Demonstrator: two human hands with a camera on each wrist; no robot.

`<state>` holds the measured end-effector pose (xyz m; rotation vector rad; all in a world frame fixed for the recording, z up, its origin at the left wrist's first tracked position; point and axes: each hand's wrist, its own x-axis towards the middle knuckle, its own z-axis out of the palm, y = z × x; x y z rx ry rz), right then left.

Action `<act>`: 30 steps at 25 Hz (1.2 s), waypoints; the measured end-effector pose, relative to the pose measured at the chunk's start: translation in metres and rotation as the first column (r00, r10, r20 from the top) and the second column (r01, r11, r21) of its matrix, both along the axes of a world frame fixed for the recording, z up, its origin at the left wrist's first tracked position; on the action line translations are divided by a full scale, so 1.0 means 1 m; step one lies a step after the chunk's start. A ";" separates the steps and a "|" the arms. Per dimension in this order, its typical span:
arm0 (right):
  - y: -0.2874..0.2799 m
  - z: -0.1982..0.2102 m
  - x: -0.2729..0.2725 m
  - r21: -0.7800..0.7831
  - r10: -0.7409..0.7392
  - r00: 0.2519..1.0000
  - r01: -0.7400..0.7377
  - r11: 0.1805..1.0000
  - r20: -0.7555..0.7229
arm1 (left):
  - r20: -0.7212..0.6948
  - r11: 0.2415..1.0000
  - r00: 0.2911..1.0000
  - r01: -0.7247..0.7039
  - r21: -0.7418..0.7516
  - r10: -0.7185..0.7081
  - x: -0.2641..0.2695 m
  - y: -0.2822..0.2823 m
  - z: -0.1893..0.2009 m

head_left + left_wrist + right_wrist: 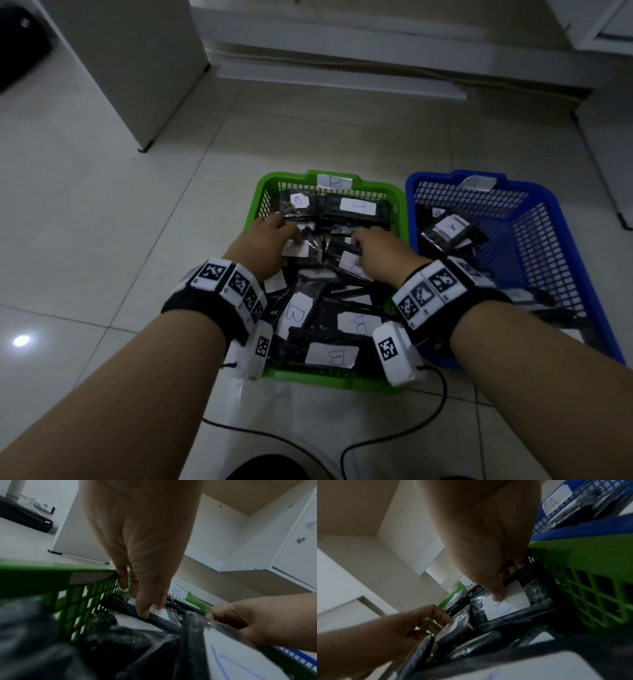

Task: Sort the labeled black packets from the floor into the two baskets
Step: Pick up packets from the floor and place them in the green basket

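A green basket (284,177) tagged B is filled with several black packets carrying white B labels. To its right stands a blue basket (603,346) tagged A, with a few black packets inside. Both hands are down in the green basket. My left hand (274,236) pinches a black packet (313,248) by its labelled end; the left wrist view shows the fingers (145,609) on its edge. My right hand (370,250) grips another B packet (349,265), with the thumb (497,595) pressed on its label and the fingers curled behind it.
A white cabinet panel (137,68) stands at the back left and low white furniture (342,78) runs behind the baskets. Black cables (376,442) trail over the floor near me. Pale floor tiles (85,222) lie left of the green basket.
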<state>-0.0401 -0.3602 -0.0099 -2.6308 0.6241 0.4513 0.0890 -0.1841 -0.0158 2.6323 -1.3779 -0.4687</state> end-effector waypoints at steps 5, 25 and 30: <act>-0.003 -0.004 0.000 0.011 0.082 0.996 -0.081 0.997 -0.038 | -0.018 1.000 1.000 -0.024 0.005 0.024 -0.004 0.002 0.003; 0.020 -0.007 -0.012 -0.201 0.000 1.000 0.006 0.979 0.029 | -0.025 0.928 0.982 0.184 0.323 -0.186 -0.034 0.019 0.009; 0.015 0.001 -0.008 -0.171 0.013 1.000 -0.015 0.985 -0.018 | -0.050 0.923 0.974 0.227 0.312 -0.222 -0.033 0.021 0.010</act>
